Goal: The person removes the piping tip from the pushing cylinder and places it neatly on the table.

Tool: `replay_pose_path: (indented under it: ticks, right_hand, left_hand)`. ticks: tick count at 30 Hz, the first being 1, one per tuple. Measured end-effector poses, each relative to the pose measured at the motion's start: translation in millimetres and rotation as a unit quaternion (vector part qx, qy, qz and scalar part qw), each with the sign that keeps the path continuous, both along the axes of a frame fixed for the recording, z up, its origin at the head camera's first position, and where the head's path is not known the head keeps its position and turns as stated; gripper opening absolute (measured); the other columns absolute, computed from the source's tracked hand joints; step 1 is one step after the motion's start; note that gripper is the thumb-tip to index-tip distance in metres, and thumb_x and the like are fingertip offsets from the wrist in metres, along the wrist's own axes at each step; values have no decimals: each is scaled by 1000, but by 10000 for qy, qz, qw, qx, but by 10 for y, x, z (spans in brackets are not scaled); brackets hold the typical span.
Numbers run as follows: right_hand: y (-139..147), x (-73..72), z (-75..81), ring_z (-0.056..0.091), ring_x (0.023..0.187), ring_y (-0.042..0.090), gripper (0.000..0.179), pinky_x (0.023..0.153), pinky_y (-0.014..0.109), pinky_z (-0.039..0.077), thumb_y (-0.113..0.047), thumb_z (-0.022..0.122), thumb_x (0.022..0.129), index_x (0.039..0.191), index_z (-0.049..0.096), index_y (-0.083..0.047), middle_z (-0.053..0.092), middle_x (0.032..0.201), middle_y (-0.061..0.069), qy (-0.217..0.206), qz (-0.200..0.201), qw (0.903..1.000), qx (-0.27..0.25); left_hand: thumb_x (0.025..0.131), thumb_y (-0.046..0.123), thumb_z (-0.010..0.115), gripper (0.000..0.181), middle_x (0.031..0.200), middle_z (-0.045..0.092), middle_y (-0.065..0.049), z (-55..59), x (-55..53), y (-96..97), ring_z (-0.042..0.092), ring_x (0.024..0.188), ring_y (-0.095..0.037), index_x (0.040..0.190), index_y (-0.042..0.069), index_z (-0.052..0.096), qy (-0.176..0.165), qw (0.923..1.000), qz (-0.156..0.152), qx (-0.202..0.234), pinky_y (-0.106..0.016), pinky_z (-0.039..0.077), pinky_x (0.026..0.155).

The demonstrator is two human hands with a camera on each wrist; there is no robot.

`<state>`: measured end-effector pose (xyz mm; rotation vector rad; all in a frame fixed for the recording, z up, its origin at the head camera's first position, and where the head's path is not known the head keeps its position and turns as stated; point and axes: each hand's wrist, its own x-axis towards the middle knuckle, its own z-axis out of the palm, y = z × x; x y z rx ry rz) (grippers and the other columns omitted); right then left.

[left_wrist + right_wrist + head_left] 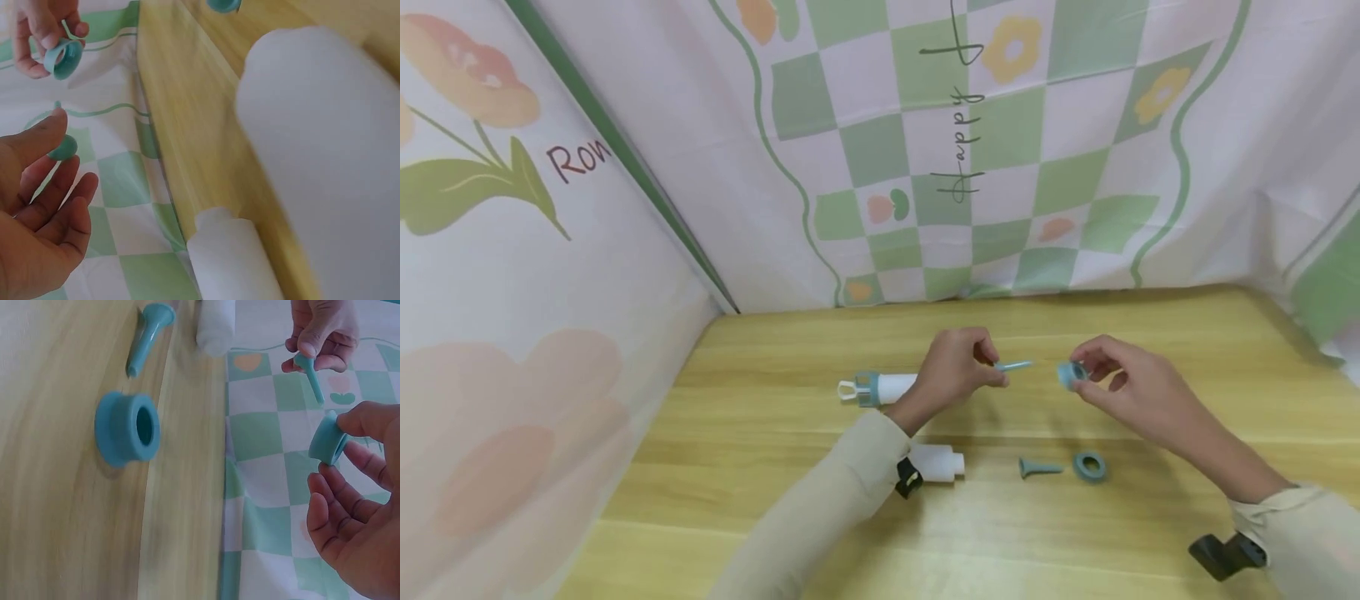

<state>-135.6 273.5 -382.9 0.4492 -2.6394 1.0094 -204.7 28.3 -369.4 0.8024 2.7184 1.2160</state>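
Note:
My left hand [955,367] pinches a slim teal pin by its wide round head [65,148], between thumb and fingertips. Its narrow shaft [315,386] points toward the right hand. Thumb and fingers of my right hand [1135,390] grip a short teal flanged ring [324,439] on edge. A gap separates the pin's tip from the ring, both held above the table. Nearer me on the tabletop lie a matching teal pin [1041,468] and a second flanged ring [110,430], side by side.
Behind the left wrist lies a white cylinder [897,388] with a teal slotted end [867,389] and a white loop. Another white cylinder [934,463], stepped at one end, is partly covered by the left sleeve. Patterned cloth [910,142] hangs along the wooden table's [760,533] far edge.

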Motion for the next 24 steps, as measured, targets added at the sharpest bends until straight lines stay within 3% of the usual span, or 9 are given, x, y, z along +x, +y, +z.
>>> replay_pose_path:
  ticks: [5, 9, 19, 24]
  right_hand:
    - [70, -72, -8, 57, 79, 6, 22, 63, 23, 51, -12, 78, 85, 104, 66, -8, 67, 88, -1, 91, -123, 9993, 340]
    - [109, -133, -30, 60, 81, 14, 23, 63, 24, 51, -13, 77, 86, 105, 66, -6, 67, 88, 0, -7, -87, 9989, 459]
    - [226, -267, -153, 63, 88, 28, 26, 69, 39, 51, -21, 73, 91, 108, 65, -4, 67, 91, 4, -722, -70, 9954, 621]
    - [220, -342, -234, 61, 87, 26, 27, 70, 40, 50, -21, 74, 90, 109, 65, -4, 66, 91, 3, -996, 13, 9928, 667]
  left_hand:
    - [76, 14, 89, 29, 72, 59, 9, 4, -101, 123, 55, 66, -6, 76, 14, 61, 26, 9999, -32, -141, -17, 46, 58]
    - [75, 14, 90, 30, 71, 58, 9, -8, -177, 205, 55, 66, -7, 75, 14, 60, 51, 9994, 25, -338, -17, 45, 58]
    - [73, 13, 91, 30, 70, 58, 7, -111, -311, 447, 53, 65, -7, 74, 14, 61, -156, 9926, -277, -1168, -15, 43, 61]
    - [74, 14, 91, 23, 70, 59, 8, -177, -347, 519, 53, 66, -6, 83, 12, 70, -359, 9896, -134, -1387, -16, 43, 63]
